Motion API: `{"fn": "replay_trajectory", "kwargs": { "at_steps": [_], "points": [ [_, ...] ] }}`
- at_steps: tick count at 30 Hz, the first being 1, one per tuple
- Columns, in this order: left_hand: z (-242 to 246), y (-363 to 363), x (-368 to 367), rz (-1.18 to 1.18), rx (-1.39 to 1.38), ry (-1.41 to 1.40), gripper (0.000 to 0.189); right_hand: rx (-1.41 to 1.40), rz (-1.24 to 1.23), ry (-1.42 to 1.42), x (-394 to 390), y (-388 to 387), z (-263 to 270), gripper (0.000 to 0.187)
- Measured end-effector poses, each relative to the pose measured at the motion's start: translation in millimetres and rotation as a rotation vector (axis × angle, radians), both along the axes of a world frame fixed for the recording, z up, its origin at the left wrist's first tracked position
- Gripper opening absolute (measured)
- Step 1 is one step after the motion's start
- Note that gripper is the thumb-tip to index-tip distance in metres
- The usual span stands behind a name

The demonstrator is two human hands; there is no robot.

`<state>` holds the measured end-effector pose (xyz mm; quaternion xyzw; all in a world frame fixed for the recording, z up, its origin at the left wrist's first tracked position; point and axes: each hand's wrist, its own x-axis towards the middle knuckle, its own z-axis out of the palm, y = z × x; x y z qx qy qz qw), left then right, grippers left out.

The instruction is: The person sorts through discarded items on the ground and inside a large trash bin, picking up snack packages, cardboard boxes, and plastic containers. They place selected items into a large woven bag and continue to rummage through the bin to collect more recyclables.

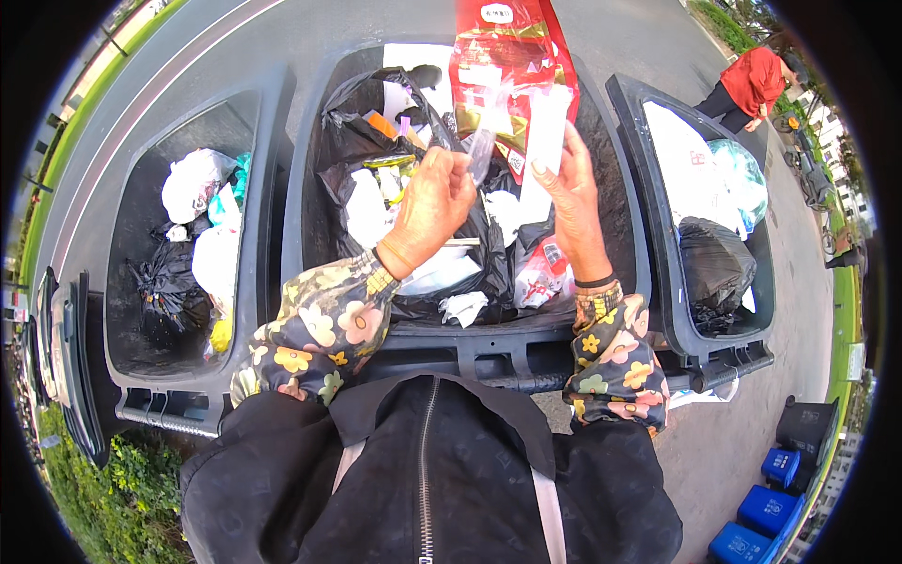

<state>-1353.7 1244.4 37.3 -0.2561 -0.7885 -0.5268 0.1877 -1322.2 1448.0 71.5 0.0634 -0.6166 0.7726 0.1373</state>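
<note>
Both hands are over the middle wheeled bin (638,233), which holds rubbish and torn black plastic bags (352,106). My left hand (433,204) pinches a piece of clear plastic (481,156) between thumb and fingers. My right hand (574,190) grips a flat white strip (546,151), perhaps card, with the thumb on its face. Behind the strip stands a large red and gold packet (504,70) that bears writing; whether a hand touches it is hidden. Beneath the hands lie crumpled white tissues (463,307) and a red and white plastic bag (542,271).
A left bin (116,282) and a right bin (666,282) hold bagged rubbish. A person in a red top (750,88) stands beyond the right bin. Blue bins (768,509) stand at lower right, a hedge (116,493) at lower left.
</note>
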Motion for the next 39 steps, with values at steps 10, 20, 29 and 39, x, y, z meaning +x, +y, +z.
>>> {"fn": "replay_trajectory", "kwargs": {
  "at_steps": [10, 20, 29, 39],
  "points": [
    [11.1, 21.0, 46.4, -0.161, 0.142, -0.054, 0.037, -0.243, 0.121, -0.036, 1.4, -19.4, -28.4, 0.08],
    [12.8, 16.2, 42.6, -0.18, 0.161, -0.038, 0.04, -0.218, 0.129, 0.005, 3.9, -34.6, -37.4, 0.072],
    [10.5, 13.4, 45.6, -0.252, 0.131, -0.049, 0.046, -0.219, 0.182, -0.098, 7.4, -36.0, -45.9, 0.066],
    [-8.1, 15.8, 44.0, -0.281, 0.064, -0.179, 0.053, -0.238, 0.141, -0.168, 7.3, -46.6, -71.2, 0.05]
  ]
}}
